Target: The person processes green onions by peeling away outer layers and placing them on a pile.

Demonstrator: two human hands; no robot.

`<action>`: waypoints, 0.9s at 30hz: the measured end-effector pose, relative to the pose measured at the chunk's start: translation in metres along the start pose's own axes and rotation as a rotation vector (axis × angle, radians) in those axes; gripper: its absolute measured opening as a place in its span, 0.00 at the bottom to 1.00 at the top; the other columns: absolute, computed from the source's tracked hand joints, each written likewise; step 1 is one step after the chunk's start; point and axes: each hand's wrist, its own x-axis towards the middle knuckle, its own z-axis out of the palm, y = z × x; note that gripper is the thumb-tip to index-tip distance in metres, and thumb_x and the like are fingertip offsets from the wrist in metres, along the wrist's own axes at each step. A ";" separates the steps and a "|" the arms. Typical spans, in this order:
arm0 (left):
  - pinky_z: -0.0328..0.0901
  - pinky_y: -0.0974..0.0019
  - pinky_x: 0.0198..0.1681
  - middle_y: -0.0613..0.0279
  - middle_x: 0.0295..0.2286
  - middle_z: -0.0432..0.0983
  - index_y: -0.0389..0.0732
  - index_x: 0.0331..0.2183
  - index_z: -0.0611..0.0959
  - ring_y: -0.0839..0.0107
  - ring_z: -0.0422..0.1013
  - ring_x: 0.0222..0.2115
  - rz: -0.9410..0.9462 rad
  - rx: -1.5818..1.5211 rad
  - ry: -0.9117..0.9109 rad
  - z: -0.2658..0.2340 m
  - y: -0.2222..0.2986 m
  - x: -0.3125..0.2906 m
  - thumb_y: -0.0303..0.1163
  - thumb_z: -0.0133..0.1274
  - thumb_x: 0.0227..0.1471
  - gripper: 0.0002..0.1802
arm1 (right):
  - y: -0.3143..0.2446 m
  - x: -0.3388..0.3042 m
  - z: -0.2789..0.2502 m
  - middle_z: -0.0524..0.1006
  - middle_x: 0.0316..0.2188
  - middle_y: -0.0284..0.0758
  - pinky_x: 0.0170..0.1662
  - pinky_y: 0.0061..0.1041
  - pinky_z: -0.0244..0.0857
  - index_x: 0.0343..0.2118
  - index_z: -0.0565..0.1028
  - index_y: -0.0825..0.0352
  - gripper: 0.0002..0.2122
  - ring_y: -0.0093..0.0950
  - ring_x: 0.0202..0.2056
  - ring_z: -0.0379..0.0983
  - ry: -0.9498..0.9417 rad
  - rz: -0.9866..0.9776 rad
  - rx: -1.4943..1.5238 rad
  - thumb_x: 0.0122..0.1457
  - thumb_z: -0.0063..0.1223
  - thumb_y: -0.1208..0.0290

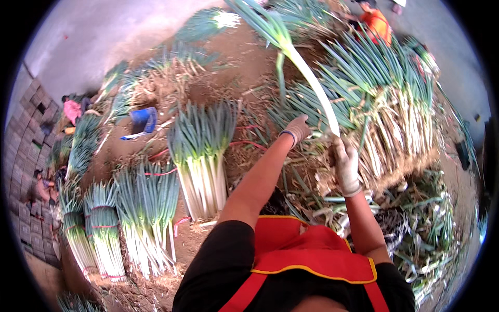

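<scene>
My right hand point(346, 165), in a pale work glove, is closed around the root end of a long green onion point(313, 78). The white stalk rises up and to the left from it, its green leaves reaching the top edge, with one bent leaf hanging from the neck. To its left, my left hand point(298, 130), also gloved, is apart from that stalk, over loose green leaves. Its fingers look curled; what they hold, if anything, is hidden. Just right of my right hand lies a big heap of untrimmed green onions point(397, 125) with dry, earthy roots.
Upright green onion bundles point(200, 161) stand to the left, some tied with red bands point(104, 226). A blue bucket point(144, 119) lies beyond them. Peeled leaf waste point(426, 234) is piled at lower right. People in orange point(377, 26) and pink point(73, 110) are farther off.
</scene>
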 end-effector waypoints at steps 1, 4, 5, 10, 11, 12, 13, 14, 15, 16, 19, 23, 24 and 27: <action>0.68 0.62 0.37 0.58 0.34 0.74 0.38 0.50 0.72 0.68 0.70 0.32 -0.101 -0.318 0.125 -0.028 0.013 -0.015 0.34 0.51 0.53 0.22 | 0.008 -0.002 -0.004 0.65 0.17 0.22 0.18 0.15 0.52 0.37 0.73 0.69 0.12 0.13 0.16 0.56 -0.001 0.002 0.002 0.64 0.45 0.63; 0.68 0.69 0.32 0.64 0.28 0.72 0.39 0.35 0.76 0.71 0.70 0.29 0.061 -1.363 0.376 -0.094 0.061 -0.067 0.40 0.54 0.54 0.14 | 0.049 -0.016 -0.028 0.62 0.17 0.19 0.20 0.14 0.46 0.38 0.73 0.68 0.09 0.11 0.18 0.53 0.039 0.018 -0.060 0.63 0.46 0.67; 0.68 0.66 0.35 0.64 0.29 0.72 0.41 0.37 0.77 0.71 0.69 0.32 0.149 -1.657 0.350 -0.094 0.043 -0.063 0.45 0.56 0.53 0.18 | 0.046 -0.033 -0.012 0.61 0.17 0.18 0.20 0.14 0.45 0.37 0.73 0.67 0.09 0.10 0.19 0.52 0.098 0.115 0.080 0.64 0.46 0.66; 0.73 0.66 0.35 0.65 0.33 0.71 0.49 0.41 0.76 0.68 0.72 0.35 0.122 -1.839 0.229 -0.093 0.030 -0.073 0.46 0.59 0.50 0.19 | 0.090 -0.069 -0.014 0.61 0.16 0.18 0.17 0.13 0.44 0.38 0.72 0.65 0.12 0.10 0.15 0.52 -0.022 0.149 0.067 0.64 0.46 0.60; 0.75 0.65 0.36 0.65 0.34 0.71 0.49 0.43 0.75 0.67 0.73 0.35 0.105 -1.769 0.343 -0.094 0.040 -0.078 0.44 0.59 0.50 0.20 | 0.090 -0.069 -0.012 0.61 0.16 0.18 0.17 0.13 0.44 0.38 0.72 0.65 0.13 0.10 0.15 0.52 -0.082 0.149 0.121 0.64 0.46 0.59; 0.75 0.60 0.41 0.64 0.37 0.71 0.47 0.44 0.73 0.66 0.73 0.35 0.121 -1.824 0.316 -0.088 0.033 -0.070 0.40 0.56 0.53 0.18 | 0.086 -0.070 -0.012 0.60 0.15 0.18 0.17 0.13 0.44 0.38 0.72 0.65 0.13 0.10 0.15 0.52 -0.134 0.149 0.175 0.64 0.45 0.58; 0.75 0.58 0.39 0.63 0.37 0.71 0.44 0.44 0.73 0.65 0.73 0.36 0.086 -1.821 0.315 -0.089 0.037 -0.063 0.37 0.55 0.54 0.16 | 0.081 -0.071 -0.013 0.60 0.15 0.18 0.17 0.13 0.45 0.39 0.72 0.64 0.14 0.10 0.15 0.52 -0.177 0.146 0.228 0.64 0.45 0.58; 0.74 0.59 0.39 0.63 0.37 0.71 0.43 0.43 0.73 0.65 0.72 0.36 0.109 -1.808 0.263 -0.086 0.038 -0.060 0.37 0.55 0.55 0.16 | 0.068 -0.073 -0.020 0.61 0.16 0.19 0.16 0.14 0.46 0.39 0.72 0.65 0.13 0.10 0.15 0.53 -0.214 0.231 0.240 0.65 0.44 0.58; 0.73 0.60 0.39 0.63 0.37 0.71 0.41 0.43 0.72 0.65 0.72 0.36 0.132 -1.794 0.199 -0.091 0.035 -0.055 0.36 0.54 0.56 0.16 | 0.072 -0.066 -0.015 0.61 0.15 0.18 0.16 0.13 0.45 0.39 0.73 0.65 0.12 0.09 0.14 0.52 -0.137 0.233 0.262 0.64 0.45 0.60; 0.72 0.61 0.40 0.62 0.35 0.71 0.40 0.42 0.73 0.65 0.71 0.35 0.202 -1.690 0.223 -0.092 0.040 -0.052 0.38 0.54 0.55 0.16 | 0.075 -0.062 -0.015 0.60 0.15 0.18 0.15 0.13 0.44 0.39 0.74 0.65 0.11 0.08 0.14 0.51 -0.055 0.243 0.285 0.64 0.45 0.62; 0.73 0.59 0.40 0.61 0.30 0.71 0.40 0.38 0.75 0.64 0.71 0.34 0.104 -1.781 0.285 -0.110 0.036 -0.072 0.37 0.60 0.50 0.16 | 0.071 -0.047 -0.003 0.64 0.18 0.18 0.19 0.12 0.49 0.43 0.73 0.68 0.13 0.10 0.17 0.55 -0.068 0.210 0.107 0.64 0.45 0.63; 0.77 0.67 0.29 0.50 0.39 0.73 0.34 0.40 0.73 0.53 0.72 0.41 0.141 -2.015 0.083 -0.100 0.034 -0.057 0.38 0.51 0.57 0.17 | 0.064 -0.035 -0.012 0.62 0.18 0.19 0.19 0.13 0.49 0.43 0.72 0.68 0.17 0.11 0.17 0.55 -0.077 0.139 0.157 0.63 0.48 0.57; 0.77 0.66 0.28 0.49 0.40 0.72 0.34 0.40 0.73 0.53 0.73 0.40 0.159 -2.087 -0.020 -0.097 0.036 -0.051 0.40 0.48 0.58 0.18 | 0.068 -0.033 -0.019 0.62 0.18 0.20 0.19 0.13 0.49 0.43 0.72 0.68 0.18 0.11 0.17 0.55 -0.084 0.130 0.181 0.62 0.49 0.56; 0.72 0.71 0.21 0.53 0.32 0.76 0.37 0.38 0.76 0.61 0.75 0.32 0.080 -1.890 -0.201 -0.078 0.041 -0.036 0.40 0.45 0.59 0.15 | 0.064 -0.033 -0.017 0.62 0.18 0.20 0.19 0.13 0.50 0.42 0.72 0.68 0.19 0.12 0.17 0.54 -0.108 0.147 0.218 0.61 0.50 0.53</action>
